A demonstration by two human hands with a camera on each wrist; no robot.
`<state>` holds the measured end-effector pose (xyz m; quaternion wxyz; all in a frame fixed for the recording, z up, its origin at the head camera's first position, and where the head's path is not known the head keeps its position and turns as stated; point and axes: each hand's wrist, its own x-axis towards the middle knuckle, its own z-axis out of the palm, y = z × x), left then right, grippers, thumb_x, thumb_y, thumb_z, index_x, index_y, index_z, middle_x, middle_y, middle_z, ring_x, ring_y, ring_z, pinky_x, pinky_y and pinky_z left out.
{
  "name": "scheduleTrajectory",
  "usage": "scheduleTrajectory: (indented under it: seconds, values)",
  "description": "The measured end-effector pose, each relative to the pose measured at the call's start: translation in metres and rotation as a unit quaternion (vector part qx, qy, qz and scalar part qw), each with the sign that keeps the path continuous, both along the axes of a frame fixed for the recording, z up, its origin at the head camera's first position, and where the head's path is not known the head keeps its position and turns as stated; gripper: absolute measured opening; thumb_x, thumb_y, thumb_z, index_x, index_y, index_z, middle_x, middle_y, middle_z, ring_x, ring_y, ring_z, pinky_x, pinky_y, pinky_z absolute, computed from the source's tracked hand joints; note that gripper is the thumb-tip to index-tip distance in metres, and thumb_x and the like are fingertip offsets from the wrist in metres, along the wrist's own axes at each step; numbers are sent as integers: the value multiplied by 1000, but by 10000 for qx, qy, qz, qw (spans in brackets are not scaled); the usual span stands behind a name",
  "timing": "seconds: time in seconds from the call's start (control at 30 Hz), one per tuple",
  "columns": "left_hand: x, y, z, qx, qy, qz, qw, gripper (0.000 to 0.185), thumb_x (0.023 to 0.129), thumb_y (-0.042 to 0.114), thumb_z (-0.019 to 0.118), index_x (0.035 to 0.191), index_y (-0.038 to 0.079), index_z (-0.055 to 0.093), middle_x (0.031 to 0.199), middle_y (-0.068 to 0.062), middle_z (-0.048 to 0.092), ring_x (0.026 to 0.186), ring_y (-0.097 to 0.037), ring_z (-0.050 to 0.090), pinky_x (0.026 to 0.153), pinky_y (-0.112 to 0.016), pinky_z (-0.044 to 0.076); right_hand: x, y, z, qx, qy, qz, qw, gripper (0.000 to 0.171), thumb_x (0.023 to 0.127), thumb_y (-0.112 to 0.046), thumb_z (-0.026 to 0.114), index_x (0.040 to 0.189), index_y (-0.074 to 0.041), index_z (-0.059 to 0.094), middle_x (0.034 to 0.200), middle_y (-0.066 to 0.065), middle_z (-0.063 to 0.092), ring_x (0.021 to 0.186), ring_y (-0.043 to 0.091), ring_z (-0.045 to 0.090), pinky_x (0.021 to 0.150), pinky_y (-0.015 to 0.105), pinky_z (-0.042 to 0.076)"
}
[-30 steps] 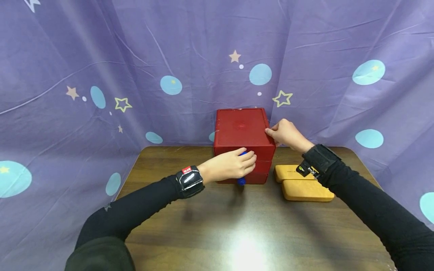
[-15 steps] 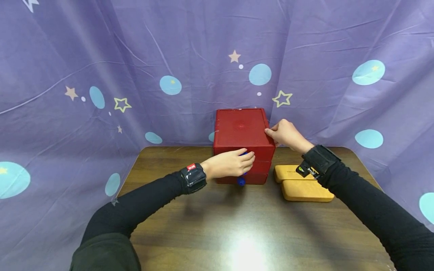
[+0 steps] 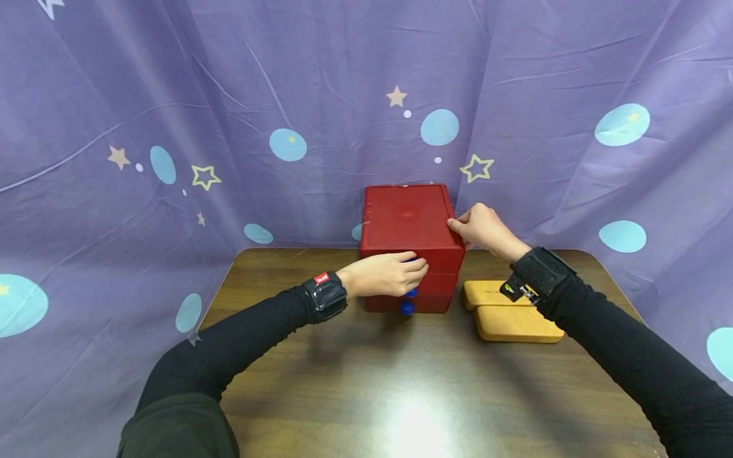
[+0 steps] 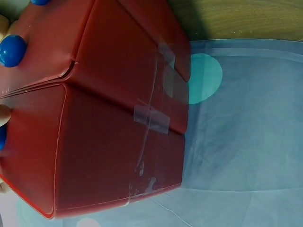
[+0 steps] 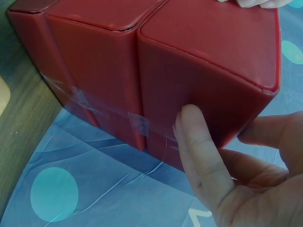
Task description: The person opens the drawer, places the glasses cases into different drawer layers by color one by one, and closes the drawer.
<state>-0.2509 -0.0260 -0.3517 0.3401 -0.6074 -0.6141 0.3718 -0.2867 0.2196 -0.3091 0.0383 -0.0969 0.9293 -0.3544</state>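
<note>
A small red drawer box (image 3: pixel 408 219) with stacked drawers stands at the back of the table. Blue round knobs dot its front; the middle knob (image 4: pixel 12 50) and the bottom knob (image 3: pixel 407 308) show below my left hand (image 3: pixel 385 275). That hand is at the top drawer, its fingers bent about the top blue knob (image 4: pixel 2 137), which they partly hide. At the box's upper right edge is my right hand (image 3: pixel 487 230). Its thumb lies on the top and its fingers (image 5: pixel 199 137) press the side, gripping the corner. All drawers look closed.
Two yellow oblong cases (image 3: pixel 518 323) lie side by side right of the box, partly under my right forearm. Behind the wooden table (image 3: pixel 343 388) hangs a purple curtain (image 3: pixel 332 95). Clear tape (image 4: pixel 151 118) runs along the box's side.
My left hand has shifted slightly left and its wrist has turned, so more of the lower blue knobs shows. My right hand and the drawer box stay in place.
</note>
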Motion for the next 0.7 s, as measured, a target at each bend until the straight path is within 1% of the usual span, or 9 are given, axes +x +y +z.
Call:
scheduleTrajectory:
  seconds: [0.13,0.37,0.57,0.7]
  values:
    - [-1,-1,-1,62,-91,-102,9999,34,108,9,43,123,14,72,128,-2,70,121,-18,62,103,-32,50,0,0,0,52,0,-26,10000,38,104,-19,57,105,16,72,85,25,75,61,14,72,57,28,60]
    - [-3,-1,-4,213,-189,-208,9994,33,107,8,43,120,12,73,124,-2,71,118,-18,62,101,-31,50,-1,0,0,-5,-67,-17,10000,38,104,-19,58,104,16,73,84,24,75,62,14,72,59,29,60]
    - [-2,1,-7,432,-255,-206,9985,32,106,8,44,114,11,75,116,-1,72,112,-17,63,97,-30,50,-1,0,0,-71,-51,37,10000,37,103,-18,58,103,16,73,82,23,76,61,12,71,58,28,60]
    - [-1,2,-8,526,-356,-135,9979,30,105,9,46,109,12,76,109,0,71,107,-16,62,93,-30,50,0,-1,1,-106,-70,66,9999,37,103,-18,58,103,15,73,81,22,76,61,11,71,57,26,59]
